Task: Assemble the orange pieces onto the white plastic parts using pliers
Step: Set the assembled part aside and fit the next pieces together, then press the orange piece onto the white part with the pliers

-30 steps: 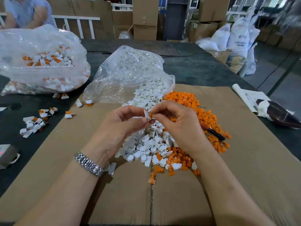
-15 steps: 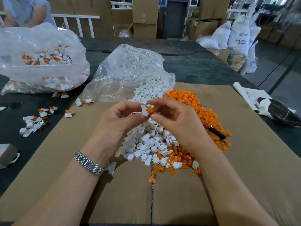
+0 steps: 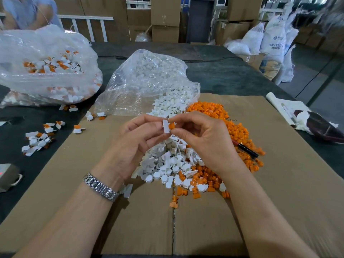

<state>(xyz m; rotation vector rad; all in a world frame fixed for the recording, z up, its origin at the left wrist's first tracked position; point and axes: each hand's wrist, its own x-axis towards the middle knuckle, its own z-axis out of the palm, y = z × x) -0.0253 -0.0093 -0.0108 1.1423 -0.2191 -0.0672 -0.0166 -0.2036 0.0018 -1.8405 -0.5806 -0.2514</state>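
Cardboard [image 3: 279, 183] covers the near part of the dark table [image 3: 223, 75], flat and creased down its middle. At the far left lies a big clear bag [image 3: 46, 58] holding joined white-and-orange parts. Just right of it, a second clear bag [image 3: 145, 81] spills white plastic parts onto the cardboard. Those run into a white pile [image 3: 167, 161] in the middle, with an orange pile [image 3: 236, 131] touching it along the right side and front. A loose scatter of joined parts [image 3: 37, 140] sits on the table to the left, well apart from the piles.

Both hands hover above the white pile. The left hand [image 3: 134, 140] pinches 1 white piece [image 3: 165, 126] between thumb and fingertips, holding it upright. The right hand [image 3: 202, 135] pinches 1 orange piece [image 3: 171, 126] between thumb and forefinger, pressed against the white piece's right edge.

A red-and-black tool handle [image 3: 245, 148], probably the pliers, lies among the orange pieces beside the right wrist, untouched. A metal watch band [image 3: 101, 187] circles the left wrist.
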